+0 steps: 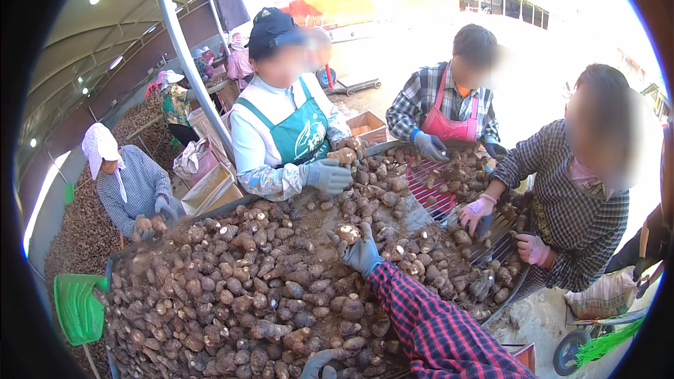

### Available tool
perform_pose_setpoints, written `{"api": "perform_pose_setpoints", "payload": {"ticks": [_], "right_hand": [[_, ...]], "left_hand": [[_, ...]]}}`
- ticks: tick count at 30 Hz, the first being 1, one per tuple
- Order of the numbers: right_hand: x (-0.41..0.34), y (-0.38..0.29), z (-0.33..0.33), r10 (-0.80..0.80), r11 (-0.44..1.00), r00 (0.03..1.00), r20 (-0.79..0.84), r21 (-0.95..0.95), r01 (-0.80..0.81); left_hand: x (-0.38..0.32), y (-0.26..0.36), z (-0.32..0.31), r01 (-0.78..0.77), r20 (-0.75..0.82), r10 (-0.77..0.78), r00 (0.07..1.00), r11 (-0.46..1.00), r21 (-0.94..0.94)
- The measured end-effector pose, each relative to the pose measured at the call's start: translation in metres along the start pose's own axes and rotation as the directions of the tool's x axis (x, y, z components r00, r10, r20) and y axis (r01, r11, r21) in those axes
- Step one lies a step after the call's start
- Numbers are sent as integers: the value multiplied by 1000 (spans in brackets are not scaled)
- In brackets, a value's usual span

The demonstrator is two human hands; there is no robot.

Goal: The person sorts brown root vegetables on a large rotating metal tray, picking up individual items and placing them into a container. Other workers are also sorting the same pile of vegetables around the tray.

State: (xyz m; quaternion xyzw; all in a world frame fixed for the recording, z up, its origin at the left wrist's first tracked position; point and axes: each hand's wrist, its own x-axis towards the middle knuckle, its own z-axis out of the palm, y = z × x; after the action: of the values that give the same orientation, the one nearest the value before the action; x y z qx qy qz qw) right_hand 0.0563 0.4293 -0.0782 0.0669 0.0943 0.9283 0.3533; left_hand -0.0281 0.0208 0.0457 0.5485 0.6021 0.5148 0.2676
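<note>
My right hand (362, 253), in a grey work glove below a red-and-navy checked sleeve, reaches over the middle of the sorting table. Its fingers curl around a taro corm (348, 233) with a pale cut patch. At the bottom edge, my left hand (318, 365), also gloved in grey, is partly cut off by the frame. Thumb and fingers are spread beside the piled corms, with nothing visible between them. A large heap of soil-covered taro corms (231, 295) spreads before me, and smaller ones lie beyond my right hand.
A co-worker in a green apron (303, 134) holds corms across the table. Two more sort at the red slatted grate (429, 189) and metal bars (495, 245) on the right. A green plastic scoop (79, 305) stands left; a metal pole (189, 58) rises behind.
</note>
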Motion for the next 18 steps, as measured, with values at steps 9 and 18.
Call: {"api": "perform_pose_setpoints", "payload": {"ticks": [9,18], "right_hand": [[-34,17,56,14,954,989,-149,-295,-58],[-409,-21,128,-261,494,904,-338,-852,-176]], "left_hand": [[-14,-7,-7,89,23,-87,996,986,-143],[-5,1,-16,108,133,-80,988,968,-224]]}}
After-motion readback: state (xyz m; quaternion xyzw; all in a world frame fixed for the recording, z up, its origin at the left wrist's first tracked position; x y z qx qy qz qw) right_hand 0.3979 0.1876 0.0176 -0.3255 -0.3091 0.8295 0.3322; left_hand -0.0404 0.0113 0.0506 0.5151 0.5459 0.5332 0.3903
